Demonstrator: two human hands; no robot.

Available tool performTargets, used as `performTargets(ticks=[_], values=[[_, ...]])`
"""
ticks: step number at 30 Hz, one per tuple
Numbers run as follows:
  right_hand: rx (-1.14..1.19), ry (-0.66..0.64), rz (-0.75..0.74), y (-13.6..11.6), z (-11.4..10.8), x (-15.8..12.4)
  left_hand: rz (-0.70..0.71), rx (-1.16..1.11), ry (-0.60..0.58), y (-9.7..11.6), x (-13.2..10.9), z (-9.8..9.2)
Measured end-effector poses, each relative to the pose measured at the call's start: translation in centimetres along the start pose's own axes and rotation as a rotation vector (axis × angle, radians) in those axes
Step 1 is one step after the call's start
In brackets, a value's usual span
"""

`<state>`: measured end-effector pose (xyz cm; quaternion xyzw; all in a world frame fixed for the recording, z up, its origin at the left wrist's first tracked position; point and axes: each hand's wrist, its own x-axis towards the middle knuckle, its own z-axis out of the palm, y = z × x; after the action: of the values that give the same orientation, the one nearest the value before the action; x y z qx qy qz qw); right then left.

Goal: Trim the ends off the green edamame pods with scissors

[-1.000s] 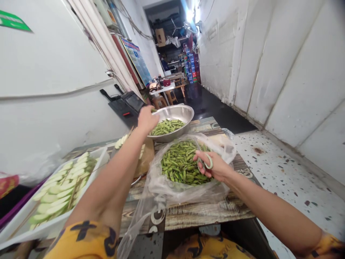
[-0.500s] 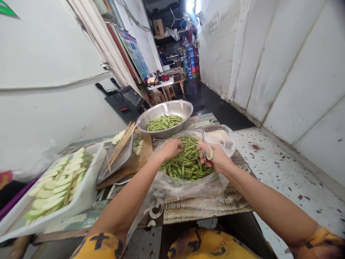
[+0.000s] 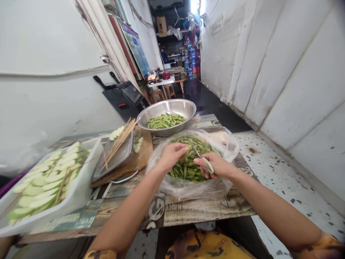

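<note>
A clear plastic bag [image 3: 188, 189] lies open on the table and holds a heap of green bean pods [image 3: 188, 169]. My left hand [image 3: 171, 156] is closed over the heap's left side, pinching a pod. My right hand [image 3: 215, 166] grips green-handled scissors [image 3: 201, 158], whose blades point up-left toward the left hand's fingertips. Behind the bag stands a steel bowl [image 3: 185, 108] with trimmed green pods [image 3: 165, 120] in it.
A white tub [image 3: 81, 194] of pale green vegetable slices sits at the left. A metal tray [image 3: 118, 158] with wooden skewers rests on a cutting board [image 3: 140, 154]. White walls flank a narrow passage leading to stools and stacked crates.
My left hand came back from the steel bowl to the bag and closed on a pod. The right hand tilted the scissors toward it. The view shifted slightly.
</note>
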<state>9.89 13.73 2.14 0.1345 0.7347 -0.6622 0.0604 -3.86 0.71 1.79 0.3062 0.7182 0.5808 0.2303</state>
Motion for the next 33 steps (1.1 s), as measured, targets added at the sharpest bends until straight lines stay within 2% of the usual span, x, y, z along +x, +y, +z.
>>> performTargets(ticks=[4, 7, 16, 24, 33], values=[[-0.021, -0.011, 0.019, -0.3, -0.1, -0.2, -0.030, -0.121, 0.004, -1.1, 0.2, 0.2], [-0.055, -0.021, 0.040, -0.4, -0.3, -0.3, -0.039, -0.160, -0.039, -1.5, 0.4, 0.1], [-0.168, -0.073, 0.000, 0.0, -1.2, -0.3, 0.006, -0.060, -0.114, -0.5, -0.1, -0.5], [-0.265, 0.015, 0.021, -0.6, -0.4, -0.5, -0.090, -0.107, -0.162, -0.7, -0.1, -0.6], [-0.244, 0.050, 0.047, -0.4, -0.2, -0.3, -0.130, -0.161, -0.228, -0.9, 0.3, -0.9]])
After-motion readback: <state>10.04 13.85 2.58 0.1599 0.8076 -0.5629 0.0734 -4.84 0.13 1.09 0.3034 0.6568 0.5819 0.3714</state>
